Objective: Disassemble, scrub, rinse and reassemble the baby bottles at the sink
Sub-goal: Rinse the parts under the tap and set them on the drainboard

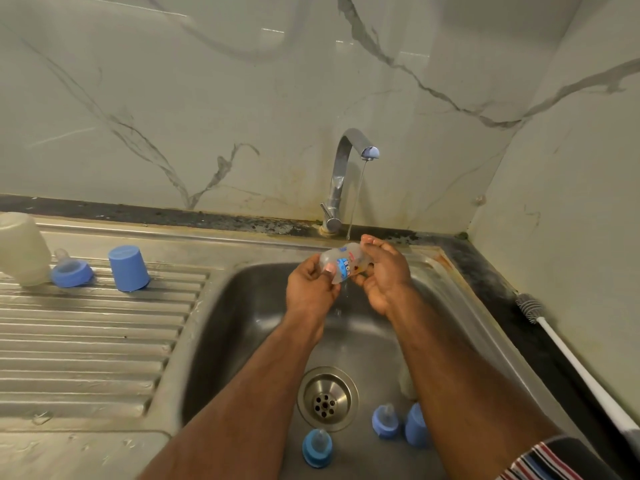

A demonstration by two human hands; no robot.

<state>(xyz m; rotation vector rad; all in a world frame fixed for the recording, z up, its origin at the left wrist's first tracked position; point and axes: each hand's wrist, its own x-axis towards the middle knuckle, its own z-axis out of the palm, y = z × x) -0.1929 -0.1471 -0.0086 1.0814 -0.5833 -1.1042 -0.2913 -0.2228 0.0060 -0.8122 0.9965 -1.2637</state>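
Note:
Over the back of the sink basin [242,341] I hold a small clear baby bottle [341,263] with a blue print, lying sideways under a thin stream from the tap [346,161]. My left hand [310,289] grips its left end and my right hand [384,271] grips its right end. Water drips off the bottle. On the basin floor stand two blue collars with teats [317,448] [386,420] and a blue cap [415,426]. A pale object [407,382] shows partly behind my right forearm.
On the ribbed draining board [86,334] at the left stand an upturned cloudy bottle [22,249], a blue collar with a teat [71,271] and an upturned blue cap [128,268]. A white-handled bottle brush [568,355] lies along the dark counter at the right. The drain [327,398] is open.

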